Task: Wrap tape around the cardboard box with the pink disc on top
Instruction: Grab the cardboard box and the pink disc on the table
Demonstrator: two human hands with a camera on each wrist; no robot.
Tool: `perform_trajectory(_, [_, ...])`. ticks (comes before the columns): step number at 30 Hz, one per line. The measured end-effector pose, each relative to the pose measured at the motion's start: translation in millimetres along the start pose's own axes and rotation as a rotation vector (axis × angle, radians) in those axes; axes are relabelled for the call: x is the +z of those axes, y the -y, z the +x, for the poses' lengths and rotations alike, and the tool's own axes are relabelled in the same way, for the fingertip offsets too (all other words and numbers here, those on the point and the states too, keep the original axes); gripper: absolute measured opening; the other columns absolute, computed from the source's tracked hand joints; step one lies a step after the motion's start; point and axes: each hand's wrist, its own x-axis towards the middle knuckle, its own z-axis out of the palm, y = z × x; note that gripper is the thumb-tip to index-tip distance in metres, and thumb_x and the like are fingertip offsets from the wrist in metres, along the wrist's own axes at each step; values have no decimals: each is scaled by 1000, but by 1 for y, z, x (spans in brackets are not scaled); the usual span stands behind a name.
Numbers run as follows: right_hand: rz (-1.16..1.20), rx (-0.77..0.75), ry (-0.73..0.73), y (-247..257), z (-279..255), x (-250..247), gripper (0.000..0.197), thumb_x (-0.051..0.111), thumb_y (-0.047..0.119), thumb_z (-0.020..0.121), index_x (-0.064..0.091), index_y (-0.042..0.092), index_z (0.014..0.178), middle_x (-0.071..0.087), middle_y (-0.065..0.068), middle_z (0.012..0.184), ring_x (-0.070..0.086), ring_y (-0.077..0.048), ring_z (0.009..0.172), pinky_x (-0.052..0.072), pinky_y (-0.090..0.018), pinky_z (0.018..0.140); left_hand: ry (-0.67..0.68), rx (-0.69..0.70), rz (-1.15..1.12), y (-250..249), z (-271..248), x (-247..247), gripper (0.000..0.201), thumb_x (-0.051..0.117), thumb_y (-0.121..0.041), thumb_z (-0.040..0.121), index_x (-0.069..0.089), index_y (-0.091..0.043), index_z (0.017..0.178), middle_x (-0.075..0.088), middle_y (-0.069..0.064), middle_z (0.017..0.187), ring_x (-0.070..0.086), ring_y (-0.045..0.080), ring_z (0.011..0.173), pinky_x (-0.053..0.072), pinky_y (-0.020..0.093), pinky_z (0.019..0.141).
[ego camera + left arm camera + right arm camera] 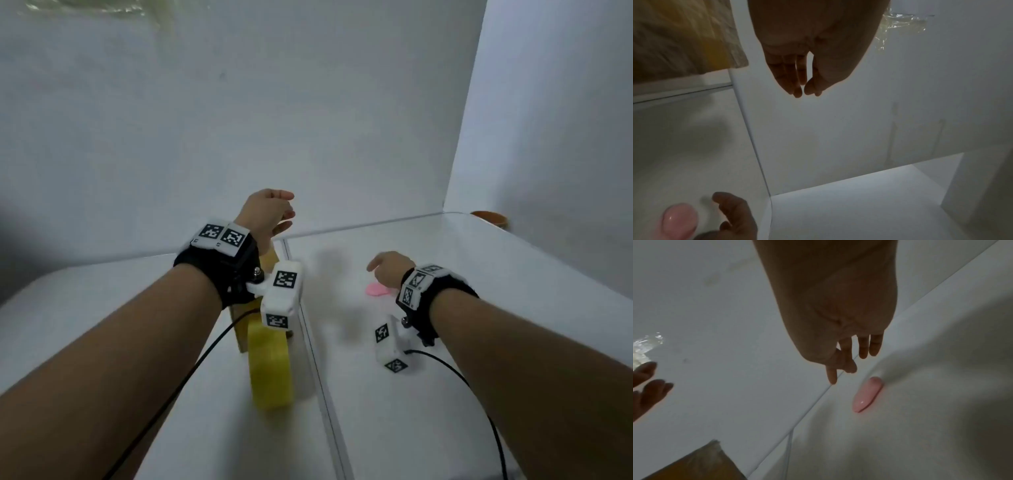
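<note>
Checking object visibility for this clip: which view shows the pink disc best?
The right wrist view: the pink disc lies whole and unblocked on the white table. In the head view the right hand partly covers it; the left wrist view shows it blurred at the frame corner.

Soft, dim light is falling from above, leaving the head view greyish and darkening toward its left edge. Both wrist views are running darker and grainy — each palm is reading as a shadowed silhouette. A blurred shadow is lying on the white table between the hands. Beyond the left hand, crumpled clear film is catching glare — edges are bending.
</note>
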Motion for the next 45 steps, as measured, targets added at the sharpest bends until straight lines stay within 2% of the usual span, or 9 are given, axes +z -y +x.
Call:
perform_trajectory(3, [-77,-29,106,-8,1,7,39,59,12,92,60,19,130,47,-4,148,48,-23,135,39,-30,111,-31,-24,-26,4,1,-2,24,45,4,89,59,-16,88,56,2,83,58,14,79,50,22,65])
perform_trajectory(11, [-53,-17,161,-27,3,21,38,63,13,88,66,20,125,59,-4,138,54,-22,129,39,-29,113,-61,-24,-84,17,-8,-13,22,47,3,90,61,-15,91,57,4,85,59,17,85,52,26,77])
perform_trajectory(13, [42,-19,156,-28,4,19,36,62,18,91,66,15,127,64,-6,131,61,-22,118,46,-28,104,-73,-30,-91,20,-10,-14,22,47,3,90,61,-15,90,57,4,84,59,17,84,52,27,78])
perform_trajectory(16, [395,7,94,-22,-1,19,39,55,20,96,60,2,130,60,-9,103,59,-15,75,50,-14,57,-81,-35,-99,21,-13,-14,21,47,3,90,61,-14,92,57,4,85,60,16,84,53,26,76])
perform_trajectory(18, [719,81,124,-17,-7,20,40,49,14,100,48,-4,136,60,-15,101,58,-16,67,49,-13,42,-79,-30,-96,21,-17,-13,21,48,2,91,61,-14,93,58,4,86,60,17,85,53,26,76])
perform_trajectory(22, [1072,111,190,-5,-23,18,40,44,15,102,42,0,140,65,-19,120,61,-16,72,49,-18,60,-72,-7,-81,22,-24,-14,22,46,2,91,61,-14,94,58,3,87,60,18,88,52,27,78])
perform_trajectory(27, [1309,99,307,11,-46,23,37,43,11,102,40,-2,136,66,-18,95,67,-25,78,57,-18,51,-83,26,-52,28,-38,-24,24,46,3,91,62,-14,95,58,2,87,61,17,87,52,26,77])
perform_trajectory(37, [1170,-91,360,53,-69,32,40,43,2,101,38,-17,135,62,-16,86,58,-15,71,52,-11,50,-95,21,-27,38,-68,-52,25,44,2,92,60,-17,90,58,0,85,61,13,80,47,21,65])
perform_trajectory(45, [608,-415,166,85,-78,36,21,46,18,98,59,5,108,61,-1,77,50,-10,62,42,-18,55,-139,-12,58,52,-96,-68,13,51,-6,93,58,-15,97,56,0,84,55,12,68,44,23,64])
